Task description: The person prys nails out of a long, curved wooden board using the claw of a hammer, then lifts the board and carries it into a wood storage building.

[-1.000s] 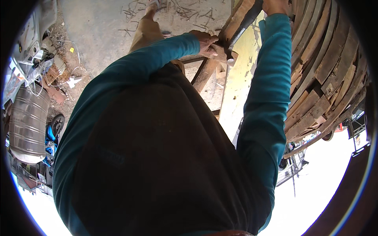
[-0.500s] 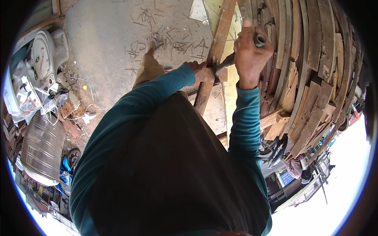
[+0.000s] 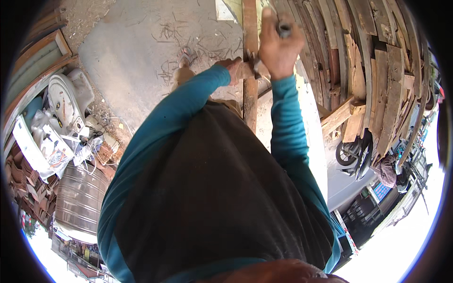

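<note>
My right hand (image 3: 279, 53) is wrapped round the handle of what looks like a claw hammer, its thumb pointing away from me. The handle's hollow round end (image 3: 283, 29) shows above the fist. The dark metal hammer head (image 3: 256, 67) bears on a short wood block (image 3: 245, 70), and a nail there is too small to make out. My left hand (image 3: 231, 70) is closed on the block's left end. That block lies crosswise over a long wooden beam (image 3: 250, 28) running away from me.
Stacked old planks (image 3: 387, 85) fill the right side, with a motorcycle (image 3: 354, 155) below them. Loose nails (image 3: 172, 30) litter the grey ground sheet near my sandalled foot (image 3: 185, 57). On the left are a white basin (image 3: 63, 101), plastic bags and a ribbed metal tank (image 3: 81, 203).
The whole view has shifted and turned a little. My right hand has come closer to the hammer head, and the handle stands more upright. The left hand keeps its grip on the block.
</note>
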`<state>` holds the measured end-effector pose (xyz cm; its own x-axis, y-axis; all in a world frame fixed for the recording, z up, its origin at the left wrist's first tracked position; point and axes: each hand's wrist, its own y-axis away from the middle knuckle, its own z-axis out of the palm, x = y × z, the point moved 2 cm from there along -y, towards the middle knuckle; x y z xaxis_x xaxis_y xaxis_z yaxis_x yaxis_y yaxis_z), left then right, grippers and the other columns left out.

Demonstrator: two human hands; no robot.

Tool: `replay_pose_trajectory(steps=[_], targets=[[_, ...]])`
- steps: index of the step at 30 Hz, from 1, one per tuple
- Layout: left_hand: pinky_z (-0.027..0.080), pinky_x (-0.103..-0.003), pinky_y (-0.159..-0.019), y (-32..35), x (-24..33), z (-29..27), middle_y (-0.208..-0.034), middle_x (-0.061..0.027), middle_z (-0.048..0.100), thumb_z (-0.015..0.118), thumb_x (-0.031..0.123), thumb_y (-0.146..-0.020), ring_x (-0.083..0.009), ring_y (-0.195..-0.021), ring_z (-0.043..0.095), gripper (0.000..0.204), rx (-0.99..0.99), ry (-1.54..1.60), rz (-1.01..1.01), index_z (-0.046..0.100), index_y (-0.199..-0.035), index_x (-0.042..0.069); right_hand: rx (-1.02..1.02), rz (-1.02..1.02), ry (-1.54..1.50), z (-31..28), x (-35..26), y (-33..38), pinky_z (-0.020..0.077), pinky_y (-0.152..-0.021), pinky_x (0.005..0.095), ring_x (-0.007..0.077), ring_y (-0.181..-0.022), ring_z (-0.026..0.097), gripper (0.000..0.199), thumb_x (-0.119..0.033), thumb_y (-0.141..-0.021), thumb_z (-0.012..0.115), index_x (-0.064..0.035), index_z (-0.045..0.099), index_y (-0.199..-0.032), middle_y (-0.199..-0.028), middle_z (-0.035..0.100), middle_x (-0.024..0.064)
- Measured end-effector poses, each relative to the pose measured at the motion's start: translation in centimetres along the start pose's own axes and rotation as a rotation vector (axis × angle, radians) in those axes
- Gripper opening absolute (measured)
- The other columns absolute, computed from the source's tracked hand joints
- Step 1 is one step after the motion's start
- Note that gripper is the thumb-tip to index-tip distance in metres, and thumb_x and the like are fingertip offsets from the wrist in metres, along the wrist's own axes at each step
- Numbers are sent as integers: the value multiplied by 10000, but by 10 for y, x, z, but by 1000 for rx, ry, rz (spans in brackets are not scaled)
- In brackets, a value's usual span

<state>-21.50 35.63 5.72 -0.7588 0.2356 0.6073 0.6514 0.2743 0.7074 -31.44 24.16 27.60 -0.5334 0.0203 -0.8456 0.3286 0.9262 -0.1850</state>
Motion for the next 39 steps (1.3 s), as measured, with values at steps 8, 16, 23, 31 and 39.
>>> replay_pose_trajectory(steps=[8,16,23,31,39], targets=[[547,-442,-895,-96,-40,-19,-1155,-218,658,810,289,-675,-375,-1052,661,885,233,-83,165,374,-1405,43,71,-108,-181,-38,-29,39,499,-678,279,171,-722,626,260,-178,-932,671,7,596,-766,-972,708,178],[524,-443,-933,-30,-19,-70,-1223,-245,618,831,305,-638,-384,-1113,627,957,203,-92,29,353,-1403,-15,99,-240,-158,-60,-16,136,435,-541,338,233,-542,539,242,-6,-884,643,-17,502,-686,-643,539,108],[535,-459,-871,-28,-5,-57,-1125,-249,657,865,307,-634,-404,-1038,654,869,190,-131,-6,406,-1306,3,144,-180,-253,-95,-15,182,480,-612,367,266,-617,585,234,-91,-928,552,17,513,-724,-676,585,132],[528,-426,-896,24,-52,9,-1137,-131,663,744,497,-844,-278,-1014,645,662,-293,1236,48,537,-1266,32,112,-334,-437,-125,-43,219,408,-497,367,255,-523,533,247,-56,-903,587,-18,498,-675,-626,547,99],[515,-443,-983,28,-103,5,-1232,-118,613,474,615,-972,-289,-1131,611,676,-140,1490,-102,498,-1381,77,-19,-416,-611,-95,-59,230,341,-479,410,265,-473,434,336,-108,-897,651,-63,445,-635,-556,408,89]])
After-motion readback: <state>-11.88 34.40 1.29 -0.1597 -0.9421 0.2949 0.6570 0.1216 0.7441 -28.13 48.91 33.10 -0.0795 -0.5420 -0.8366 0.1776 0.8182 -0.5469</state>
